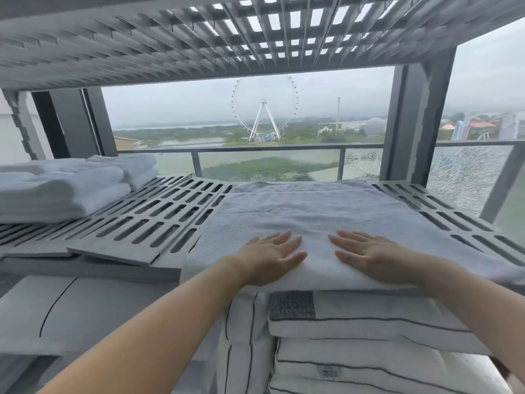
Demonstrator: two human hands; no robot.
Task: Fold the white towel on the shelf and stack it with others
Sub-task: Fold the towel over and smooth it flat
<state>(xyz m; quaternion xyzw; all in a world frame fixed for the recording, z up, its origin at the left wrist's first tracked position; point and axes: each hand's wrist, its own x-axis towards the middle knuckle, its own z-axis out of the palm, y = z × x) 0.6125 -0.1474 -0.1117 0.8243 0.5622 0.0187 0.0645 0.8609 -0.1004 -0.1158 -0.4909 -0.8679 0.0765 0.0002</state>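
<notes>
White towel (326,220), one, lay spread flat on the right half of the slotted grey shelf (159,211), its near fold overhanging the shelf's front edge.

- Left hand (272,258) and right hand (372,258): both palm-down on the towel's near edge, side by side but apart. Fingers were straight and slightly splayed, pressing and grasping nothing. The palms were hidden against the cloth.
- Towel layers: could not be counted. Its right corner ran out of frame.
- Folded white towels (62,189): stacked at the left of the same shelf, well apart from the spread towel and cut off by the frame edge.
- Striped bedding (355,336): piled below the shelf, partly hidden by the forearms and the overhang. Its label was too small to read.
- Upper shelf (199,38): grid overhead.
- Ferris wheel (264,109): beyond the glass, hazy.
</notes>
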